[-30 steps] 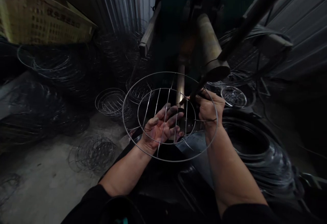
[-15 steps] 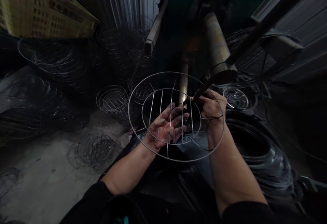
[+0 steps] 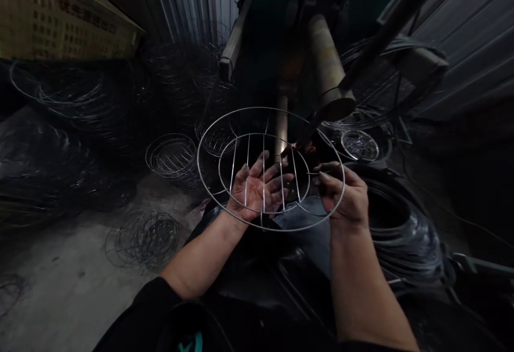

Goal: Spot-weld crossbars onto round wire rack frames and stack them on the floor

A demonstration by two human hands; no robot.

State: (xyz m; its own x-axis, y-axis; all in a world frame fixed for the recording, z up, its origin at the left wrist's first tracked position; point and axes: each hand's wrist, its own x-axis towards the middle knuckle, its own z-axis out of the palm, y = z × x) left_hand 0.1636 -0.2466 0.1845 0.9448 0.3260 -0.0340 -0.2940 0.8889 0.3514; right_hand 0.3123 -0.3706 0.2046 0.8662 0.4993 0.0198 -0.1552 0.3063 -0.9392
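A round wire rack, made of two rings with several parallel bars across the inner one, is held level in front of me. My left hand lies palm up under its bars, fingers spread and open. My right hand is closed in a pinch on the rack's right side, at a short wire between the two rings. Just beyond the bars, the rack's far side is by the lower metal rod and the tip of a dark slanted bar.
A thick cylinder juts out above the rack. Stacked wire racks stand left, with tangled wire rings on the floor. A large wire coil lies right. A yellow crate is upper left.
My right hand has moved from beside the slanted bar's tip back toward me, to the rack's right side. My left fingers have spread wider. The whole view has shifted slightly.
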